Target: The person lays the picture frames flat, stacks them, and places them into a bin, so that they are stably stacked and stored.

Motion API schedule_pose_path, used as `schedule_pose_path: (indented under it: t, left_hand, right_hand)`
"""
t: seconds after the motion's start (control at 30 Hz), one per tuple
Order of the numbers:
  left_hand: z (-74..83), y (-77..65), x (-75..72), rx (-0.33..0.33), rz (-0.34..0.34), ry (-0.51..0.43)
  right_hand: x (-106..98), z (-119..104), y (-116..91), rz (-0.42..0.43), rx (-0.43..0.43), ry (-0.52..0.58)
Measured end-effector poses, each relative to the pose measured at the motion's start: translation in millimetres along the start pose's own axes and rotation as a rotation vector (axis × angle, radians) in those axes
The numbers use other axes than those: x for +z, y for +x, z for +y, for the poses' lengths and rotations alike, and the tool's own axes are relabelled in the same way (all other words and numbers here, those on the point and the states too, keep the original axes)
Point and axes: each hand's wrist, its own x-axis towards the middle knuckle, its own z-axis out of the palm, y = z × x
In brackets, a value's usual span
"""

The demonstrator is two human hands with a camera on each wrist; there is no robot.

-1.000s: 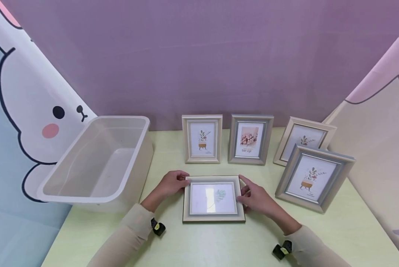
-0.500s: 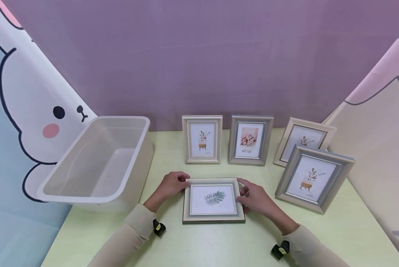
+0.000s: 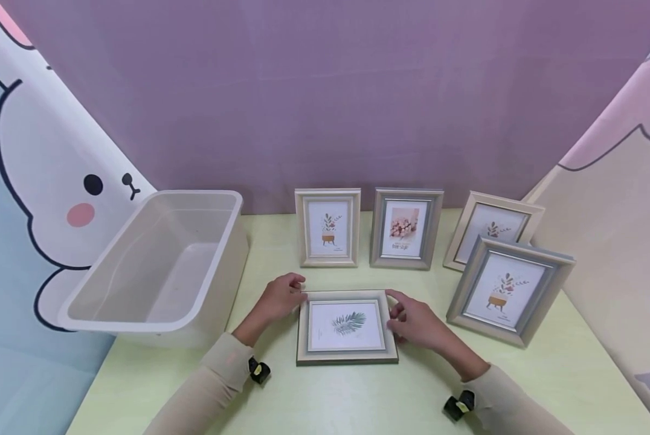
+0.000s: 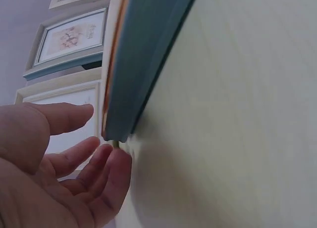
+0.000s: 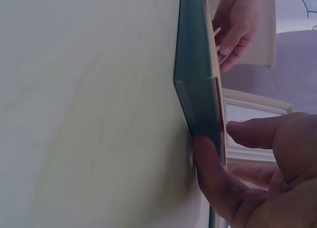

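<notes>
A pale picture frame [image 3: 347, 357] with a green leaf print lies face up on the table, its long side across. At its far left corner is my left hand [image 3: 279, 298]; in the left wrist view its thumb [image 4: 74, 116] is slightly apart from the frame, while the fingertips touch or nearly touch the end. My right hand [image 3: 418, 323] holds the right edge, thumb at the face and a finger [image 5: 208, 159] against the blue-green side. The fingers' hold beneath is hidden in the head view.
Behind stand a cream frame [image 3: 302, 232] and a grey frame [image 3: 377, 232]. To the right, a front grey frame [image 3: 545, 302] overlaps another cream frame [image 3: 461, 238]. A deep beige plastic tub [image 3: 216, 290] stands on the left. A purple cloth wall [image 3: 347, 103] closes the back.
Over the second, the frame's far edge has come down and glare has left its glass. Most recently, the left fingers have loosened and spread at the corner; the right hand has barely moved.
</notes>
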Motion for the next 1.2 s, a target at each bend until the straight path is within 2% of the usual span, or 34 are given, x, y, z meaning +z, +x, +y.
schedule_pose_path:
  t: [0.17, 0.37, 0.5, 0.7, 0.97, 1.2]
  left_hand:
    - [12.4, 1.8, -0.5, 0.057, 0.016, 0.007]
    - [38.8, 1.0, 7.9, 0.138, 0.002, -0.027]
    - [54.4, 1.2, 15.1, 0.187, -0.020, -0.064]
    - [74.5, 3.1, 30.0, 0.240, -0.079, -0.131]
    - [102.4, 9.4, 65.7, 0.242, -0.190, -0.201]
    - [127.2, 16.6, 107.5, 0.283, -0.264, -0.254]
  right_hand:
    - [-12.9, -3.9, -4.7, -0.010, -0.050, -0.058]
    - [-35.8, -12.1, -9.4, 0.006, -0.149, -0.190]
    - [-51.1, -20.5, -13.7, 0.040, -0.222, -0.287]
    - [-76.7, -32.0, -25.0, 0.045, -0.258, -0.331]
    - [-115.6, -49.3, -33.5, 0.080, -0.302, -0.393]
    - [-156.1, -55.1, -37.6, 0.212, -0.384, -0.489]
